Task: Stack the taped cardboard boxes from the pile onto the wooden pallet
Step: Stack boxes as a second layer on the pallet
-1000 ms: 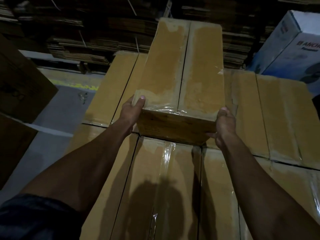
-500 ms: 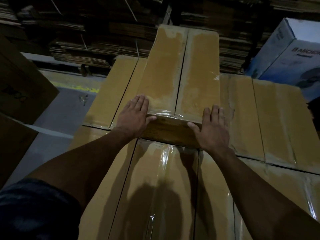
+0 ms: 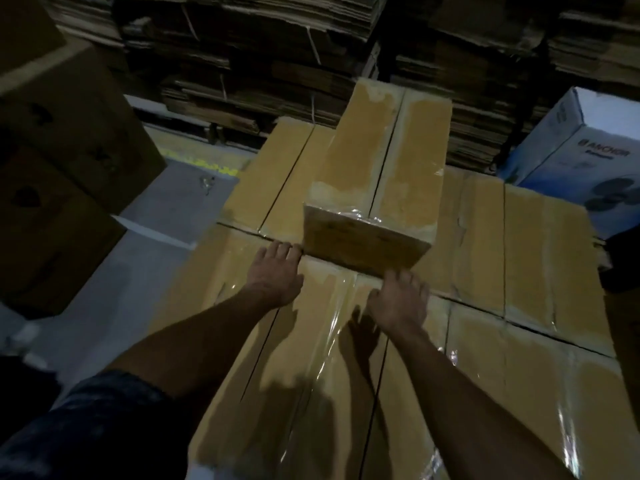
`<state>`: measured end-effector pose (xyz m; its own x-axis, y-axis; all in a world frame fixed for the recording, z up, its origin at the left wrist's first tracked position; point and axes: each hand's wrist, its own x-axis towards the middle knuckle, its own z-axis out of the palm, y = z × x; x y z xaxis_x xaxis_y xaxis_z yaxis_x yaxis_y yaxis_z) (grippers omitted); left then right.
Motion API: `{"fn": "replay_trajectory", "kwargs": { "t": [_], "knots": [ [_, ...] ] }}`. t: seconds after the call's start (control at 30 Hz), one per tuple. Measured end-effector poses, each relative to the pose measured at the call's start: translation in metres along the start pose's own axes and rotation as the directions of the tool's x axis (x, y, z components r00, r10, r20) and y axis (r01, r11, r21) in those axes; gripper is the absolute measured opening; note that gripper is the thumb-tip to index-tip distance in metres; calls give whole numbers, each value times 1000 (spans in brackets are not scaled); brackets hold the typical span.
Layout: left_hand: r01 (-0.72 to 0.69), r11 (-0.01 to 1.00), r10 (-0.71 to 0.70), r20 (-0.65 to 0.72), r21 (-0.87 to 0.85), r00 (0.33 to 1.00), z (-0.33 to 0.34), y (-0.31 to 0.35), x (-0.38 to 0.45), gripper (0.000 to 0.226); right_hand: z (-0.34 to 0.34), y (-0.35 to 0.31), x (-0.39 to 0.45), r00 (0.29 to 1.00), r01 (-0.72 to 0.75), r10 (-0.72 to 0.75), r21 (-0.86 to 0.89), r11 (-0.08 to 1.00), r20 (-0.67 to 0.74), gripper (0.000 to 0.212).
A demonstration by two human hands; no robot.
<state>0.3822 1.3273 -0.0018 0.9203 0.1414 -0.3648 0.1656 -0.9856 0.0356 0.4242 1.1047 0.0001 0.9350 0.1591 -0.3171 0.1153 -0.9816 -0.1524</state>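
Observation:
A long taped cardboard box (image 3: 381, 174) lies on top of a flat layer of similar taped boxes (image 3: 485, 244), its near end facing me. My left hand (image 3: 275, 271) is flat and open on the layer below, fingertips at the box's near left corner. My right hand (image 3: 398, 299) is open too, fingers spread, touching the bottom edge of the box's near end. Neither hand grips anything. The pallet is hidden under the boxes.
Dark brown cartons (image 3: 62, 174) stand on the left beside grey floor (image 3: 173, 209) with a yellow line. Bundles of flat cardboard (image 3: 277, 64) fill the back. A white and blue printed box (image 3: 581, 157) stands at the right.
My hands let go of the top box after setting it down. They slid back from its near end onto the lower layer, and the box now sits farther away.

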Motion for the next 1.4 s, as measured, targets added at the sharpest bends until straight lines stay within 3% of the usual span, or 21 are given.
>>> {"fn": "replay_trajectory", "kwargs": {
  "t": [0.17, 0.4, 0.53, 0.63, 0.8, 0.97, 1.07, 1.13, 1.27, 1.33, 1.4],
  "knots": [
    [127, 989, -121, 77, -77, 990, 35, -21, -143, 65, 30, -39, -133, 980, 60, -92, 178, 982, 179, 46],
    [348, 924, -324, 157, -157, 933, 111, -30, -359, 54, 67, -80, -300, 889, 179, -231, 164, 970, 395, 53],
    [494, 830, -451, 209, -259, 868, 141, -29, -468, 60, 70, -102, -377, 819, 339, -374, 158, 927, 436, 55],
    [573, 738, -558, 155, -356, 815, 154, -30, -539, 61, 74, -121, -426, 770, 450, -467, 147, 881, 435, 52],
    [676, 570, -704, 146, -467, 695, 178, -47, -638, 74, 88, -164, -493, 627, 692, -646, 70, 719, 435, 55],
    [783, 357, -833, 206, -509, 513, 191, -61, -714, 67, 109, -210, -537, 446, 838, -739, 54, 543, 506, 61],
    [806, 203, -910, 197, -556, 365, 210, -71, -746, 65, 126, -244, -556, 332, 907, -767, 38, 420, 549, 60],
    [818, 93, -909, 286, -568, 302, 220, -71, -760, 68, 137, -265, -564, 258, 941, -780, 37, 338, 570, 60],
    [798, -206, -925, 378, -567, 30, 224, -76, -784, 64, 159, -320, -584, 47, 993, -775, 58, 108, 630, 60],
    [769, -311, -909, 410, -558, -70, 222, -79, -791, 68, 169, -348, -592, -55, 997, -748, 71, -11, 661, 61],
    [729, -423, -878, 441, -539, -184, 226, -81, -798, 57, 178, -374, -604, -148, 988, -711, 78, -131, 688, 61]
  ]
}}
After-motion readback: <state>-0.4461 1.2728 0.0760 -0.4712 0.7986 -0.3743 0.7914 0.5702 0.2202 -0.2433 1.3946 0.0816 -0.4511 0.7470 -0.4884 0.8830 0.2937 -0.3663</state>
